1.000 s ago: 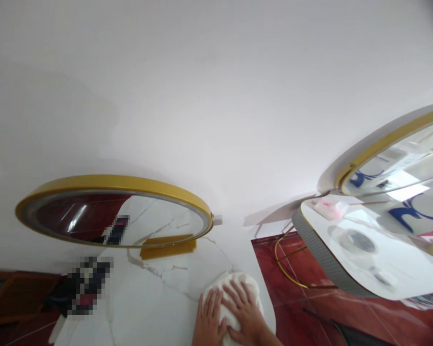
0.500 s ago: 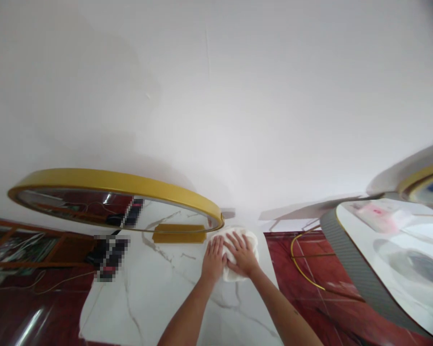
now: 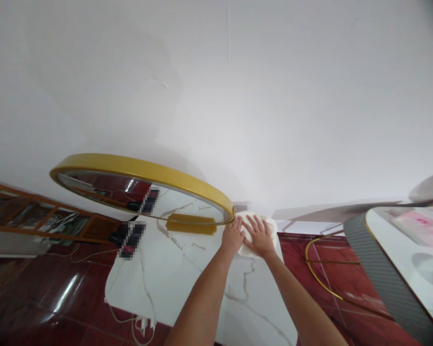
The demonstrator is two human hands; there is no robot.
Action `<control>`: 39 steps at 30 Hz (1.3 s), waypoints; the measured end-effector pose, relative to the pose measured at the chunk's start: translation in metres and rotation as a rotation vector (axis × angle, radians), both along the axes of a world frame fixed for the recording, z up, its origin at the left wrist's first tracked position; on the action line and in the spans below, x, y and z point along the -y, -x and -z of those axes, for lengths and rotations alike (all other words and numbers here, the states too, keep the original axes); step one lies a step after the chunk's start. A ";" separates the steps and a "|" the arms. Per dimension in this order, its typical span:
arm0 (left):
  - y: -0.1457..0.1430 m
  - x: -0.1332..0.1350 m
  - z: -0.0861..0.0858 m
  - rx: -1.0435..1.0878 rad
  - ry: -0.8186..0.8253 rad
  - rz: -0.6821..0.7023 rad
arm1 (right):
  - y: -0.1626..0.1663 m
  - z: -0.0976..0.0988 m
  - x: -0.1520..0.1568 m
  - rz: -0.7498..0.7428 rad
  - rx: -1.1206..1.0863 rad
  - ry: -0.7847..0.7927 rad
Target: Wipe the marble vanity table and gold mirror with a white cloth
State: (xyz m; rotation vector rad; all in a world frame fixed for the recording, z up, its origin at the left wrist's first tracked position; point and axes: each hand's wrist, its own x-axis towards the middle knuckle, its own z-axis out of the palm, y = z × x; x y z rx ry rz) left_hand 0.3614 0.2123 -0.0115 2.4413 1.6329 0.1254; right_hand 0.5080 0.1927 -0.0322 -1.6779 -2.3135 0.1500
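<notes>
Both my hands press flat on a white cloth (image 3: 269, 225) at the far right corner of a white marble tabletop (image 3: 187, 283), close to the wall. My left hand (image 3: 232, 236) lies with fingers stretched out on the cloth's left part, right beside the rim of a round gold-framed mirror (image 3: 144, 192). My right hand (image 3: 259, 235) lies next to it, fingers spread over the cloth. Both forearms reach in from the bottom of the view.
The mirror stands on a gold base (image 3: 191, 224) at the back of the tabletop. A second white table with a ribbed edge (image 3: 386, 278) stands at the right, with a pink packet (image 3: 424, 223) on it. The floor (image 3: 39, 298) is dark red tile; a yellow cable (image 3: 317, 276) lies on it.
My hands have pushed the cloth away from me across the marble, from the near right edge up to the wall beside the mirror. The view has shifted right and downward.
</notes>
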 end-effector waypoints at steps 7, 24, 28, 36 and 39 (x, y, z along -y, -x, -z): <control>-0.020 0.053 0.009 0.036 -0.090 -0.009 | -0.020 -0.005 0.044 0.000 0.011 0.005; 0.032 0.201 0.021 0.173 -0.052 0.048 | 0.010 -0.004 0.194 0.000 -0.067 0.076; 0.052 0.202 0.016 0.197 0.081 0.145 | 0.029 0.003 0.215 0.096 -0.064 0.042; 0.114 0.195 0.003 0.283 0.254 0.314 | 0.089 0.024 0.237 0.228 -0.004 -0.038; 0.150 0.194 0.004 0.303 0.262 0.319 | 0.122 0.033 0.238 0.218 -0.002 -0.074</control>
